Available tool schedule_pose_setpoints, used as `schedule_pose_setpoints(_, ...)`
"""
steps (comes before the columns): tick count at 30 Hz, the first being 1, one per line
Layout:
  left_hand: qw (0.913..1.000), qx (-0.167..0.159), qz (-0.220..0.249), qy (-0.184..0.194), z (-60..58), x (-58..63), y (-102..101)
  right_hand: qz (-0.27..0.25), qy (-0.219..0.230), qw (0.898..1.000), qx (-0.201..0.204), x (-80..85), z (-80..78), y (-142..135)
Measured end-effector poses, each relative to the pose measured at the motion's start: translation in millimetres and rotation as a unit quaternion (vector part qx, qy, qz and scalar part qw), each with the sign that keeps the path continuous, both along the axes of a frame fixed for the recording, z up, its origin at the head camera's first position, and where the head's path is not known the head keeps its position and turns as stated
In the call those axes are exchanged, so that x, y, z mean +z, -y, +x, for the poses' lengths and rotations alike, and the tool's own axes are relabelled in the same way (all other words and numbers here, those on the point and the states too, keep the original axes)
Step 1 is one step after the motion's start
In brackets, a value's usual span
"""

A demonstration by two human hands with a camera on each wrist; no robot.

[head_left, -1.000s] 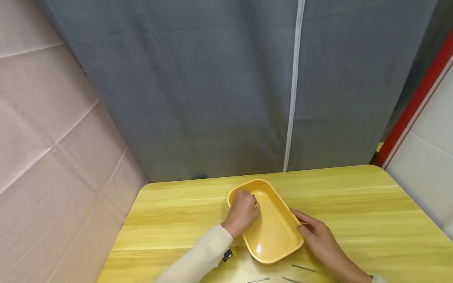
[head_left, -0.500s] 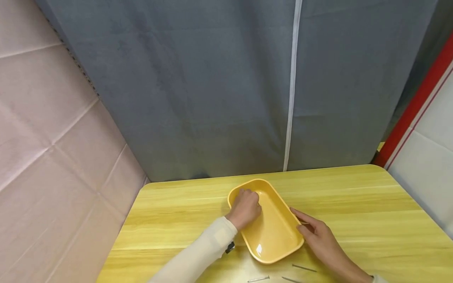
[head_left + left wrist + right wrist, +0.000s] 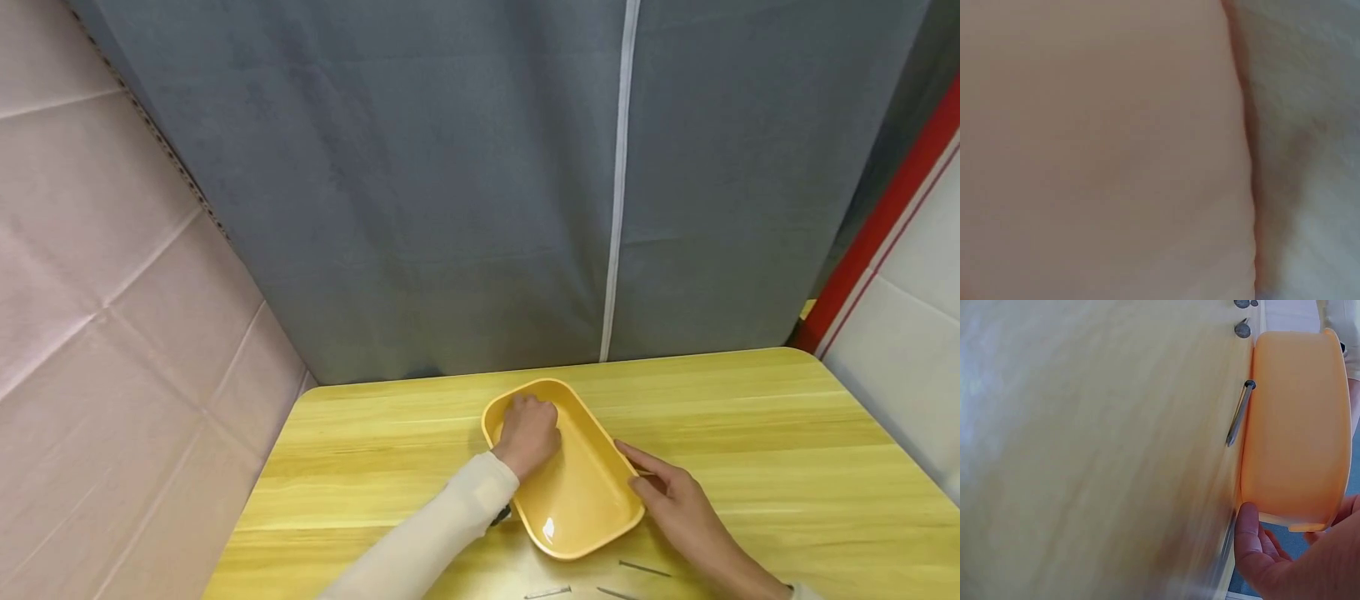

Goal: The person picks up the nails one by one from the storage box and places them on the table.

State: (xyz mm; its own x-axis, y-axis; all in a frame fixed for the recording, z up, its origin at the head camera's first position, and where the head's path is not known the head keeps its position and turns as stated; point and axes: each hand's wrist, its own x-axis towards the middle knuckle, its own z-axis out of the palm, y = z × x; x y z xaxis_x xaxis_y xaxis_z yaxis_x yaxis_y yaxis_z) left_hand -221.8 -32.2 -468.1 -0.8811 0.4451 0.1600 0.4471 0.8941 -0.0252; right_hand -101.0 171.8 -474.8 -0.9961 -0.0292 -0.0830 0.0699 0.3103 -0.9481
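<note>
At the near table edge, a left nail, a middle nail and a right nail lie roughly crosswise, just beside the yellow tray; the left one's head points right. The right hand reaches in from the right, fingers extended, tips touching the tray's outer wall without wrapping it. The tray sits open side up on the table, its long axis slanting from near right to far left. Inside its far-left end is the left hand, knuckles up, fingers curled; whether they grasp anything I cannot tell. A grey curtain hangs beyond.
</note>
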Motion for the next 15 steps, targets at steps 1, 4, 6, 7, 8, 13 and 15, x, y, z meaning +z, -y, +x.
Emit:
schedule_pose_setpoints(1, 1.0, 0.006, -0.004, 0.002, 0.1, -0.8, -1.3, 0.002, -0.001, 1.0, -0.001, 0.0, 0.4, 0.1)
schedule_pose_setpoints(4, 0.9998, 0.015, -0.014, 0.003, 0.5, -4.1, -4.5, 0.006, -0.005, 1.0, -0.002, -0.2, 1.4, 0.4)
schedule_pose_setpoints(6, 0.9997, 0.015, -0.019, 0.002, 1.2, -5.7, -5.7, 0.008, -0.005, 1.0, -0.004, -0.1, 1.7, 0.5)
schedule_pose_setpoints(7, 0.9997, 0.014, -0.021, 0.0, 1.5, -6.3, -6.1, 0.01, -0.004, 1.0, -0.005, 0.0, 1.7, 0.5)
schedule_pose_setpoints(8, 0.9997, 0.013, -0.021, -0.002, 1.8, -6.6, -6.3, 0.011, -0.003, 1.0, -0.006, 0.1, 1.7, 0.6)
schedule_pose_setpoints(13, 0.9997, 0.01, -0.023, -0.007, 2.8, -6.5, -5.5, 0.018, 0.0, 1.0, -0.008, 0.9, 0.6, 1.2)
schedule_pose_setpoints(15, 0.9997, 0.009, -0.023, -0.006, 2.8, -6.3, -4.8, 0.018, -0.001, 1.0, -0.008, 0.7, 0.3, 1.4)
